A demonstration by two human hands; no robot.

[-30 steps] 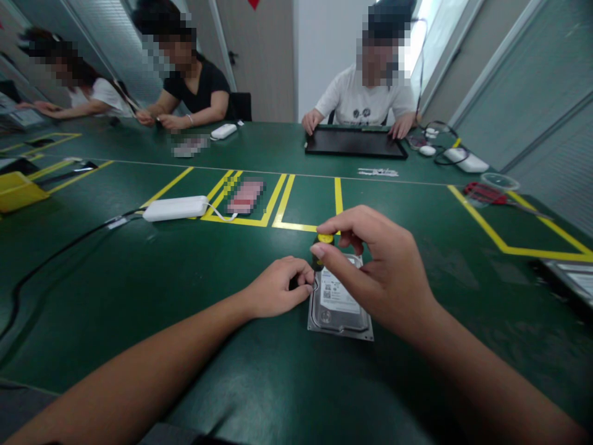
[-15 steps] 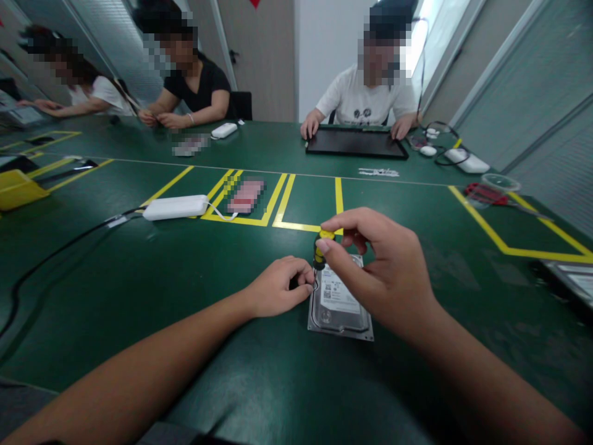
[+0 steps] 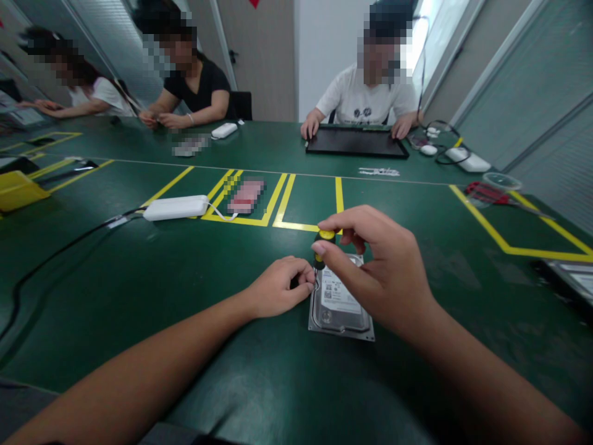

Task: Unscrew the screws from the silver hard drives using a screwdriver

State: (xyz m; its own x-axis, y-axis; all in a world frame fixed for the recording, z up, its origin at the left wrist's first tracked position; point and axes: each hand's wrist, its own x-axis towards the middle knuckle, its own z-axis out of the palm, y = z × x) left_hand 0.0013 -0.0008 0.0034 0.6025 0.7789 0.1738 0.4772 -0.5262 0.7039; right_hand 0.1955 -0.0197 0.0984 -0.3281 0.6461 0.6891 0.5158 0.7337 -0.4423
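A silver hard drive with a white label lies flat on the green table before me. My right hand pinches a short yellow-and-black screwdriver by its handle between thumb and fingers. The screwdriver stands upright over the left edge of the drive, near its far corner; its tip is hidden. My left hand rests on the table at the drive's left side. Its curled fingers and thumb close at that edge, right beside the screwdriver's shaft.
A white power adapter with a black cable and a pinkish phone lie ahead on the left. Another drive is at the right edge. A round clear container stands far right. Opposite, a person handles a dark flat panel; others sit leftward.
My right thumb and fingers have shifted slightly on the screwdriver handle, which looks turned a little. My left hand and the drive stay practically in place.
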